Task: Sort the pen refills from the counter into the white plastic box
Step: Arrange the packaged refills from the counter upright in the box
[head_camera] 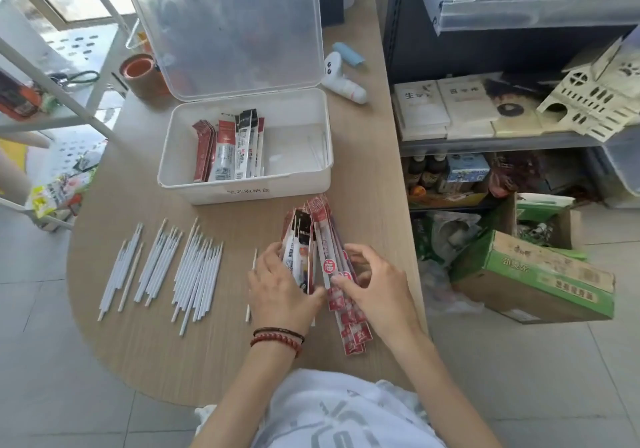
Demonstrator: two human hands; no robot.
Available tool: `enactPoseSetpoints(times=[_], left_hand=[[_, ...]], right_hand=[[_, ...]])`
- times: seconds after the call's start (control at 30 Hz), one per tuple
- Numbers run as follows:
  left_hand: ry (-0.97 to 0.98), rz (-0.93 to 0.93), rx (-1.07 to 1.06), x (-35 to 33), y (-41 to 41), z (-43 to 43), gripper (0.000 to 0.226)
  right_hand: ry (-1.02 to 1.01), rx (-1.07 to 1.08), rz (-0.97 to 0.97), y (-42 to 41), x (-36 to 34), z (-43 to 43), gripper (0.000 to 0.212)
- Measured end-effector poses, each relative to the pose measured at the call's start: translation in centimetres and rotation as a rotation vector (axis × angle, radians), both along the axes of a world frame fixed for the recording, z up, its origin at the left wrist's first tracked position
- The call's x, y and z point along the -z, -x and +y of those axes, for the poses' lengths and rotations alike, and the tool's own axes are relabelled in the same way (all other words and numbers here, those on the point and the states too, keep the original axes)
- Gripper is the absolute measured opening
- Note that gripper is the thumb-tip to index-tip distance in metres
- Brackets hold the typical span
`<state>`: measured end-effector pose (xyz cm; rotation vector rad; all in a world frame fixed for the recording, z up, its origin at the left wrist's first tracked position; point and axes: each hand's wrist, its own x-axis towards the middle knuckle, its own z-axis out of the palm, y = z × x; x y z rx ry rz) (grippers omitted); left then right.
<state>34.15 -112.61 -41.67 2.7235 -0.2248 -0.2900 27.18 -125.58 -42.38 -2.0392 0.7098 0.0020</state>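
Both hands on the fan of refill packs [322, 240]: left hand [277, 285] curled round the black-and-white ones, right hand [377, 285] pinching the red ones, thumb on top and fingers bent behind. Fan's near end lies on the counter [173, 350] between my wrists. The far end points at the white box [242, 188] and stops just short of its front wall. Can't tell if that end is lifted or flat. White box sits straight ahead, clear lid [228, 28] standing open at the back. More packs [228, 150], red and black-and-white, lean in its left part. Loose refills [197, 271] lie in three rough groups on the counter left of my hands, tips pointing away from me. One single refill [255, 259] sits just beside the left hand, partly hidden under it. Two bead bracelets [277, 338] on my left wrist. Behind the box: brown tape roll [140, 73] to the left, white ghost-shaped gadget [341, 73] to the right. Shelf unit [485, 143] stands against the counter's right edge, books [446, 108] on its middle level. Green cardboard box [533, 274] on the floor beside it.
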Motion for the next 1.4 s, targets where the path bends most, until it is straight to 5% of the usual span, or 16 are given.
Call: enactPoseSetpoints(times=[0.33, 0.5, 0.7, 1.4], left_hand=[[-0.016, 0.051, -0.076, -0.5, -2.0, 0.8, 0.041], [0.435, 0.340, -0.203, -0.3, -2.9, 3.0, 0.012], [0.796, 0.557, -0.287, -1.5, -3.9, 5.5, 0.013], [0.911, 0.671, -0.180, -3.0, -9.5, 15.4, 0.010]], right_hand=[[0.096, -0.014, 0.060, -0.3, -0.1, 0.6, 0.054], [0.157, -0.029, 0.075, -0.3, -0.7, 1.6, 0.042], [0.082, 0.053, -0.087, -1.6, -2.5, 4.6, 0.026], [-0.368, 0.109, -0.143, -8.3, -3.1, 15.4, 0.005]])
